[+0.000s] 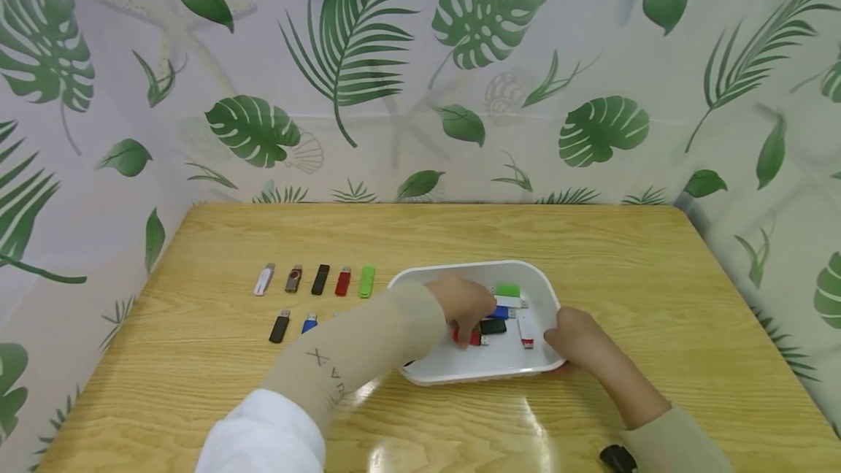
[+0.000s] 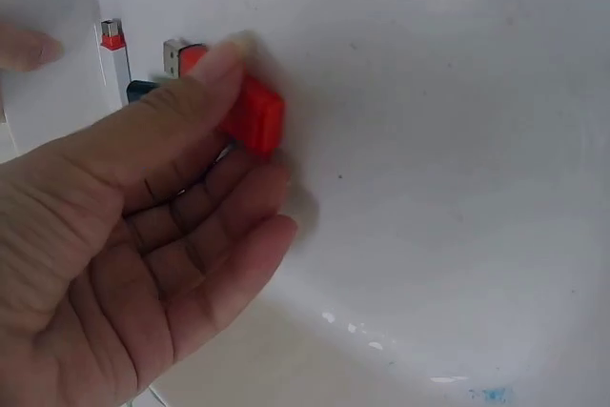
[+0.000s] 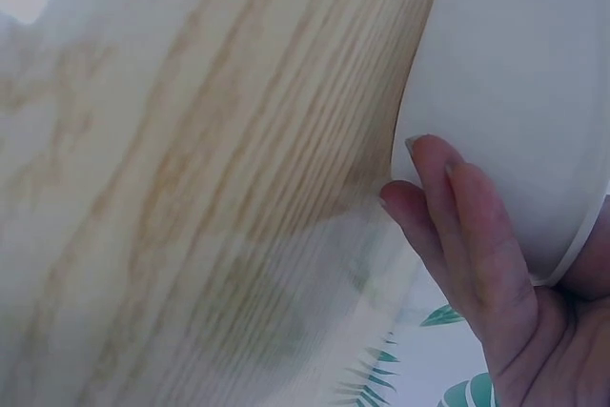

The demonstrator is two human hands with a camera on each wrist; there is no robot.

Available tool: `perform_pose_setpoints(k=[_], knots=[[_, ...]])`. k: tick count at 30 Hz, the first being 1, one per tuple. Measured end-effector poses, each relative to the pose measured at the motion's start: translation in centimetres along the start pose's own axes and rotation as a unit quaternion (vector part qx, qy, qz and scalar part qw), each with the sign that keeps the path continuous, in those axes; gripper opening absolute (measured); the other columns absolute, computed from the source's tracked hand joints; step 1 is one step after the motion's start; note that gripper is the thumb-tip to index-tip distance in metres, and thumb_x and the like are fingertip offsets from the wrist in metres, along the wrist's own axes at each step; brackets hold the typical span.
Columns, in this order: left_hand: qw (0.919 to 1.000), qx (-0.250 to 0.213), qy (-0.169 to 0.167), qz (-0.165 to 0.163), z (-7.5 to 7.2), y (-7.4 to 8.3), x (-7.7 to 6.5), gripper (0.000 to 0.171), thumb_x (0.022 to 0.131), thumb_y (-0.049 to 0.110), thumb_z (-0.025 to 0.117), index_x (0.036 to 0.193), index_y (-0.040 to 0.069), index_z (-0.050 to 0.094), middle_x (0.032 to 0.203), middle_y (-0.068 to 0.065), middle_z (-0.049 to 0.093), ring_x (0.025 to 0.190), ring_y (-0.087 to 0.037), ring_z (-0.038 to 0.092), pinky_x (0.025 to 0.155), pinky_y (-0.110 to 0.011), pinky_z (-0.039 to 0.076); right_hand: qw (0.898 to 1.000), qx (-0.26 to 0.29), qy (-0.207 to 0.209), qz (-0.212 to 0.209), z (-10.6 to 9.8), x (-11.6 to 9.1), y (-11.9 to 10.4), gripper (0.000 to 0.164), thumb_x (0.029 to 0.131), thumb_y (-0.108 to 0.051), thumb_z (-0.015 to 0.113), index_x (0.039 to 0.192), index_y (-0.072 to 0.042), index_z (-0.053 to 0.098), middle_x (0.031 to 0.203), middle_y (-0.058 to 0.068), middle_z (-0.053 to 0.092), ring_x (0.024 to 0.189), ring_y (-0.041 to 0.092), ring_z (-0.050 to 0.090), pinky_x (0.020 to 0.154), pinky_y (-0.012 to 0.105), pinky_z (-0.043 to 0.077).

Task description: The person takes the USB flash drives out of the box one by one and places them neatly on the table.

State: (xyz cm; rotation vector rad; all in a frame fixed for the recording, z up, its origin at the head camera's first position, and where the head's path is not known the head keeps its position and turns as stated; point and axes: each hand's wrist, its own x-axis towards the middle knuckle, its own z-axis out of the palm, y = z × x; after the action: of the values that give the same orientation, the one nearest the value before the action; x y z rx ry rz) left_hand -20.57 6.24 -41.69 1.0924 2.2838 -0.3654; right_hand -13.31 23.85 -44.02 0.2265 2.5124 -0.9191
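Here, pinches a red USB stick (image 2: 257, 119) between the thumb and fingers of the left hand (image 1: 463, 301), low inside a white tray (image 1: 512, 358). Sits out at the fingertips, clear of the palm, crosswise under the thumb, with the connector poking free just beside a black stick (image 1: 493, 326). Cannot tell about contact with the tray's floor. Looks bright red and blocky, with squared corners, a dark band by the connector and bare silver metal at the tip; is partly covered by the thumb. Shares the tray with a blue stick (image 1: 500, 312), a white stick (image 1: 507, 302), a green stick (image 1: 507, 290) and, farther right, a red-and-white stick (image 1: 525, 328). Grips the tray's right side with the right hand (image 1: 578, 338), with fingers laid along the outer wall and thumb over the rim. Shows two rows of sticks (image 1: 320, 279) on the wooden table (image 1: 657, 276) to the left, partly behind the left sleeve (image 1: 381, 345).
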Motion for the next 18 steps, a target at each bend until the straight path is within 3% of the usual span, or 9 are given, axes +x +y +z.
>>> perform_pose_setpoints(k=[8,18], knots=[[0.9997,0.012,-0.015,0.018,-0.4,0.1,-0.6,0.02,0.078,0.018,0.078,0.085,0.018,0.06,0.083,0.008,0.058,0.075,-0.009,0.052,0.063,-0.02,0.045,1.0,-0.005,-0.001,0.008,-0.1,-0.2,0.2,0.034,0.092,0.0,0.043,0.115,0.025,0.041,0.086,0.025,0.056,0.061,0.022,0.061,0.053,0.031,0.054],[0.9989,-0.04,-0.015,0.02,-1.4,-1.1,-1.1,0.011,0.081,0.009,0.072,0.082,0.016,0.064,0.078,0.004,0.061,0.07,-0.01,0.056,0.062,-0.023,0.044,1.0,-0.005,0.009,0.002,0.1,-0.2,0.0,0.028,0.092,0.001,0.043,0.109,0.024,0.044,0.084,0.024,0.055,0.06,0.022,0.061,0.053,0.031,0.054]])
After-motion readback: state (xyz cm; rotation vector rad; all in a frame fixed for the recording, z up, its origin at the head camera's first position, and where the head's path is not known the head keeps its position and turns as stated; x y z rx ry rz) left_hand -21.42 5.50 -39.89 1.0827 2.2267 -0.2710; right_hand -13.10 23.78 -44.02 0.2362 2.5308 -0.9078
